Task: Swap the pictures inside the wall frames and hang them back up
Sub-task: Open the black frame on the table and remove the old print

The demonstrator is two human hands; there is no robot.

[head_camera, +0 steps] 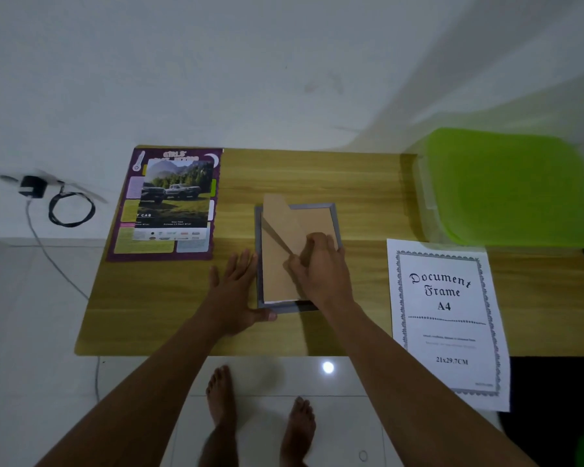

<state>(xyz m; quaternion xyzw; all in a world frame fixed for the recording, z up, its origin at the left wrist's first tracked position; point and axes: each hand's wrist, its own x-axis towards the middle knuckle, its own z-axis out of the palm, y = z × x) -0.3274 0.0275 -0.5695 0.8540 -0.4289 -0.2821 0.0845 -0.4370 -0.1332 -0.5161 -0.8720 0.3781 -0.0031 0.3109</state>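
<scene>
A grey picture frame lies face down in the middle of the wooden table. Its brown backing board sits in it, with the fold-out stand raised. My right hand grips the backing board near the stand's base. My left hand lies flat beside the frame's left edge, thumb touching its near left corner. A white edge shows under the board at the near end. A car picture lies on a purple poster at the table's left. A white "Document Frame A4" sheet lies at the right, overhanging the near edge.
A green-lidded plastic box stands at the table's back right. A black charger with a coiled cable hangs on the wall at the left. My bare feet stand on white floor tiles below the table's near edge.
</scene>
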